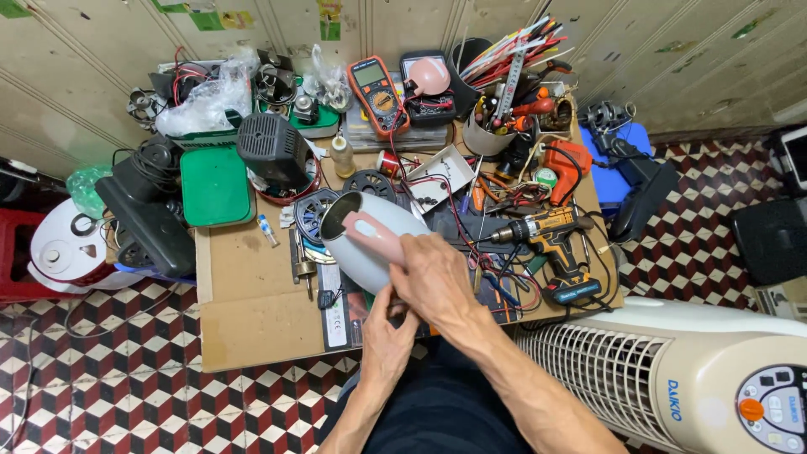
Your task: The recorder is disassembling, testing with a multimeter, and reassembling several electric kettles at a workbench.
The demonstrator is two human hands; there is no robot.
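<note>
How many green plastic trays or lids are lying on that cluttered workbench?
2 that I can make out. One flat green tray sits at the bench's left side; another green tray lies further back beneath small parts. More may be hidden under the clutter.

Grey-and-pink casing (363, 235), green tray (215, 185), red-white-black cube-patterned floor (109, 378).

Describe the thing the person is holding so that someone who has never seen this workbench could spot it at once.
Start at the cardboard-covered worktable crowded with tools. Near its front edge, both hands meet: the right hand grips from above, the left hand supports below. Between them is a pale grey, rounded appliance housing with an open dark mouth facing upward and a pink panel, smoother and larger than the cordless drill beside it.
</note>
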